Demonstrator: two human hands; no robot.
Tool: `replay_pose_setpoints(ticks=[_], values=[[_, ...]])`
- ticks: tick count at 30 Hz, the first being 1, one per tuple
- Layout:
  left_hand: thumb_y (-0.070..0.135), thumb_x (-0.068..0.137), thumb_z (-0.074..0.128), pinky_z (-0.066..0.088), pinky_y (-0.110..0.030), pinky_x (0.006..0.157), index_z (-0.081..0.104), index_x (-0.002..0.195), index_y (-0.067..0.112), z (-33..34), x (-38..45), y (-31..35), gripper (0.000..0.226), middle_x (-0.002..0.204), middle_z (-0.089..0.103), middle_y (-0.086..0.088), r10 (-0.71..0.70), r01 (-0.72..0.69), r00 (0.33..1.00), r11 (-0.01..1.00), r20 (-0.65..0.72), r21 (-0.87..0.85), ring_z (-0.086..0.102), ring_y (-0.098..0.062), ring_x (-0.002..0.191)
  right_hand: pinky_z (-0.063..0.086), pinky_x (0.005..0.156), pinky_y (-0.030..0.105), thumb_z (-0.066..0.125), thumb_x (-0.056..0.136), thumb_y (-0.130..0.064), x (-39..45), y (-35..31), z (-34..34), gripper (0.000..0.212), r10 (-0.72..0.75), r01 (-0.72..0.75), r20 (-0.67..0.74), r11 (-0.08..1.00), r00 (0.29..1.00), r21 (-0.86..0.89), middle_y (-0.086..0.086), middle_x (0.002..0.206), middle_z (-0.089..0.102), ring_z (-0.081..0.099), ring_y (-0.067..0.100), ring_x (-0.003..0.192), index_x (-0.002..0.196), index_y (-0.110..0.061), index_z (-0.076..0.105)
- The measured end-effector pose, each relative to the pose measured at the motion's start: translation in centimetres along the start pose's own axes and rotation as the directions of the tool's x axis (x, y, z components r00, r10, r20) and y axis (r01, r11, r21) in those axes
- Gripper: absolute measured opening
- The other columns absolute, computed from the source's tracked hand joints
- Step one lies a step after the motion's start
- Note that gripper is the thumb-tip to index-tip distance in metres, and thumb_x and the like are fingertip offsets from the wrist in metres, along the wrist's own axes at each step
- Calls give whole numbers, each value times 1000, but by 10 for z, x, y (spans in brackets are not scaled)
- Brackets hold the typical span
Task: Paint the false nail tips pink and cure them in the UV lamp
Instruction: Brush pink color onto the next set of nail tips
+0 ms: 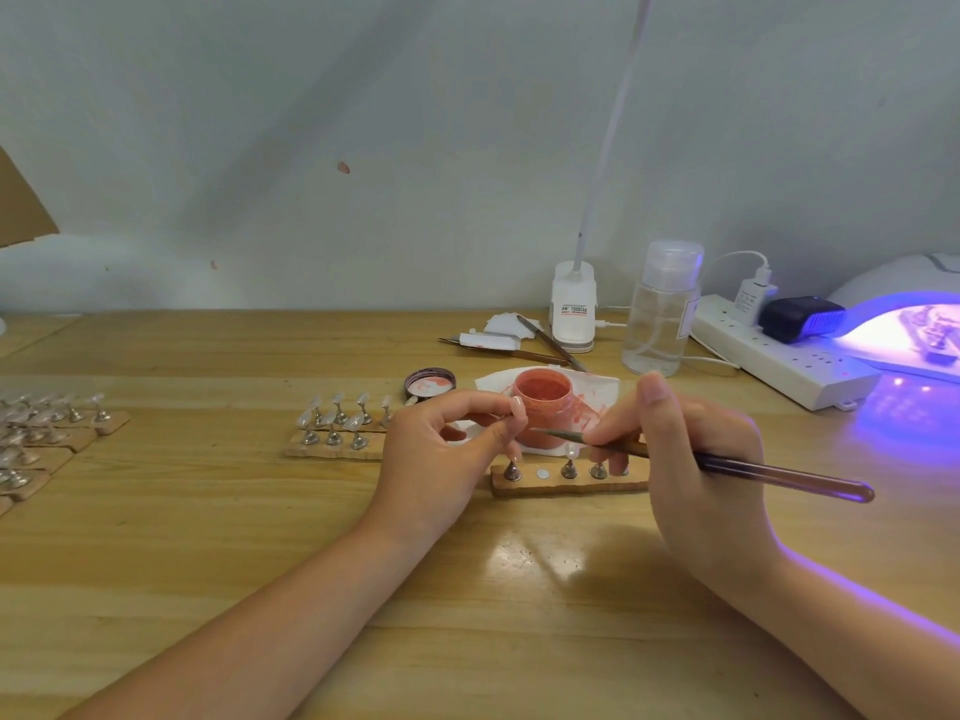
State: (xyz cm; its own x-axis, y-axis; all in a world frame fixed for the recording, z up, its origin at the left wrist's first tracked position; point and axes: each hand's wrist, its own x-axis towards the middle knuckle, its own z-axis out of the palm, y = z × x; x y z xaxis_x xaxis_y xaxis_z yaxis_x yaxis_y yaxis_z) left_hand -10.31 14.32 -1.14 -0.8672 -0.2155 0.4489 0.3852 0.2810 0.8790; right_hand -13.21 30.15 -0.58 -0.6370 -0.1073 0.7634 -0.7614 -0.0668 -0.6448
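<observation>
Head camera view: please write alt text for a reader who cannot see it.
The left hand pinches a small false nail tip while the right hand points a thin purple-handled brush at it, before an open jar of pink gel; a glowing violet UV lamp sits right.

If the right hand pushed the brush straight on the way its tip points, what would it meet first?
Probably the nail tip pinched in the left hand: the brush in the right hand points at it, with the paint jar close behind. Depth is unclear.
</observation>
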Motion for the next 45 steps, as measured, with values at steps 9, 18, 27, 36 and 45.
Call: replay_pose_setpoints(ticks=[9,18,27,36,45], values=[[24,71,69,46,-13,57,70,73,24,1,0,0,2,55,66,4,-5,5,1000,1000,-11,-11,59,-2,52,46,49,26,40,89,-33,1,-1,2,40,20,-20,1,1000,1000,8,-2,53,62,57,13,48,63,-17,66],[18,74,70,47,-24,59,72,76,23,0,0,0,5,59,67,2,6,-6,1000,999,-10,42,61,-3,62,47,52,22,40,91,-26,2,-1,1,37,-46,47,29,999,999,-29,-11,62,64,59,5,53,67,-17,66],[10,76,71,47,-27,59,74,73,20,0,0,-2,11,65,69,2,20,-19,1000,999,-12,37,63,-11,73,48,60,20,39,92,-20,2,1,0,39,-110,119,74,984,991,-129,-6,65,64,61,-1,64,69,-7,68],[4,75,71,44,-22,56,75,72,19,1,1,-2,16,65,68,6,-17,18,999,1000,-44,21,62,-7,70,47,63,17,39,92,-19,4,2,0,40,-119,133,86,975,989,-181,-12,70,63,60,-5,68,68,-5,68],[3,75,70,45,-29,58,75,75,14,1,0,-1,12,68,68,4,-9,10,999,1000,-37,24,61,-10,71,49,66,19,40,92,-22,5,2,2,41,-82,97,89,979,993,-182,-14,77,65,63,-4,72,70,-4,70]])
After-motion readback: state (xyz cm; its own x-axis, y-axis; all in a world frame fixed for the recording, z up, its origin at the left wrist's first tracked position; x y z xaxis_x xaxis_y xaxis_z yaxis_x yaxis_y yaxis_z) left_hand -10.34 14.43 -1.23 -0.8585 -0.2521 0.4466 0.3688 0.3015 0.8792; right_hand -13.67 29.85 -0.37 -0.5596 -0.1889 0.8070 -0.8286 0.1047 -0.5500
